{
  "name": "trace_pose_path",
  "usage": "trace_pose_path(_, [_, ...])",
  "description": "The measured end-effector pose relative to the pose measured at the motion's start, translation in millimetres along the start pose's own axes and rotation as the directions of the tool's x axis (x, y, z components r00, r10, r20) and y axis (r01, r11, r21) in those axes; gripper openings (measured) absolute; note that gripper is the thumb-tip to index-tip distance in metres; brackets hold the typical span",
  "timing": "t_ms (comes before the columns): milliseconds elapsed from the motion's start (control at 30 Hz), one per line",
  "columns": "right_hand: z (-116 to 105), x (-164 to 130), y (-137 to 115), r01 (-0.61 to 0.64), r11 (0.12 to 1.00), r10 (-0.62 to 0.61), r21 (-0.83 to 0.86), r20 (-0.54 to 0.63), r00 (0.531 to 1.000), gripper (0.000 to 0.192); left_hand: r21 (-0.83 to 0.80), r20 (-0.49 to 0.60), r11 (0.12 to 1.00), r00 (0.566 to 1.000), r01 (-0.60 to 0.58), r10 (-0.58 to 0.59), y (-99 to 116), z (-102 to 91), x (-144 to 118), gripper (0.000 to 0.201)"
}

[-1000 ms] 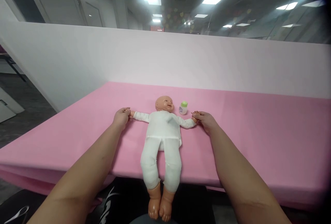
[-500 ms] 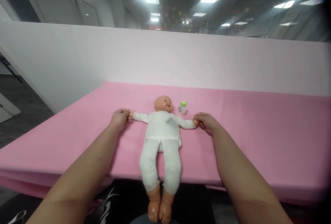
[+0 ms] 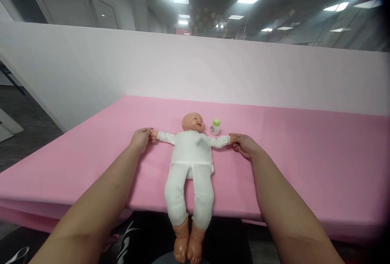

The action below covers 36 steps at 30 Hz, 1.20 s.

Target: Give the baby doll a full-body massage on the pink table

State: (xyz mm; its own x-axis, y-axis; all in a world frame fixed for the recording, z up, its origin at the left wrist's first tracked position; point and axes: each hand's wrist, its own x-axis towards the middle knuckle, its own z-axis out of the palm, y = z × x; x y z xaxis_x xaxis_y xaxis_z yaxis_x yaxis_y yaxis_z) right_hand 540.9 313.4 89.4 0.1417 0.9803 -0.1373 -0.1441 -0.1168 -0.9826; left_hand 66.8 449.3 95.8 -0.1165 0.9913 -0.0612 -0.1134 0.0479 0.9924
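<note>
A baby doll [image 3: 191,148] with a white cloth body lies on its back on the pink-covered table [image 3: 283,166]. Its head points away from me and its bare feet hang over the near edge. My left hand [image 3: 141,139] is closed around the doll's hand on the left side. On the right, my right hand [image 3: 244,144] pinches the doll's other hand between thumb and fingers. Both doll arms are stretched out sideways. Beside the doll's head stands a small jar [image 3: 215,127] with a green lid, apart from my hands.
A white partition [image 3: 195,69] runs along the table's far side and continues down the left. Below the near edge, my legs in dark trousers [image 3: 225,235] are close to the table.
The doll's arm held by my right hand has straightened, its hand shifting slightly up and outward. My left hand keeps its hold with almost no movement.
</note>
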Motion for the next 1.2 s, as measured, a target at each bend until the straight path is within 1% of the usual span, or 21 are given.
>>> trace_pose_path(67, [-2,-4,-2,0.004,1.000,-0.006,0.022,0.117,0.993,0.008,-0.012,0.007,1.000,1.000,0.001,-0.001,1,-0.1,-2,0.026])
trace_pose_path(100, [-3,-6,-3,0.004,0.999,-0.010,0.040,0.149,0.989,0.008,-0.017,0.012,1.000,1.000,0.001,-0.001,2,-0.3,-3,0.027])
trace_pose_path(133, [-4,-7,-3,0.004,0.998,-0.014,0.066,0.155,0.988,0.010,-0.022,0.018,1.000,1.000,0.000,0.000,3,-0.5,-4,0.029])
trace_pose_path(200, [-4,-9,-3,-0.008,0.992,-0.010,0.130,0.134,0.991,0.018,-0.030,0.035,1.000,0.999,-0.002,0.003,4,-1.3,-5,0.030])
trace_pose_path(267, [-5,-10,-2,-0.034,0.983,0.013,0.181,0.117,0.993,0.029,-0.035,0.053,0.999,0.999,-0.005,0.007,5,-2.1,-7,0.030])
trace_pose_path(333, [-6,-12,-2,-0.061,0.976,0.037,0.209,0.119,0.992,0.035,-0.038,0.067,0.999,0.998,-0.010,0.013,5,-2.7,-8,0.029])
trace_pose_path(433, [-8,-13,-3,-0.100,0.969,0.071,0.226,0.133,0.989,0.036,-0.032,0.077,0.999,0.997,-0.022,0.024,6,-3.2,-10,0.027])
trace_pose_path(500, [-7,-13,-4,-0.119,0.971,0.093,0.209,0.129,0.987,0.036,-0.018,0.078,0.999,0.997,-0.028,0.030,6,-3.4,-10,0.026])
trace_pose_path(567, [-5,-12,-3,-0.099,0.980,0.083,0.173,0.099,0.992,0.038,-0.002,0.077,0.999,0.996,-0.035,0.035,6,-3.6,-10,0.026])
trace_pose_path(700, [1,-6,1,0.013,0.994,-0.014,0.105,0.000,1.000,0.037,0.018,0.072,0.999,0.996,-0.050,0.048,5,-3.9,-10,0.026])
trace_pose_path(800, [5,-2,3,0.059,0.996,-0.055,0.071,-0.058,0.997,0.039,0.023,0.059,0.998,0.997,-0.052,0.051,7,-3.3,-11,0.027])
trace_pose_path(900, [7,2,5,0.060,0.997,-0.055,0.041,-0.111,0.992,0.038,0.020,0.059,0.999,0.997,-0.045,0.044,8,-1.9,-11,0.025])
trace_pose_path(1033, [5,7,9,0.036,0.999,-0.033,0.016,-0.147,0.989,0.037,0.004,0.053,1.000,0.998,-0.024,0.024,7,-0.2,-8,0.019])
trace_pose_path(1133, [2,12,12,0.032,0.999,-0.027,0.029,-0.172,0.985,0.034,-0.014,0.034,1.000,0.999,-0.012,0.012,5,0.5,-4,0.018])
trace_pose_path(1200, [0,13,13,0.032,0.998,-0.022,0.051,-0.185,0.983,0.031,-0.022,0.030,1.000,1.000,-0.003,0.004,4,0.6,-1,0.020])
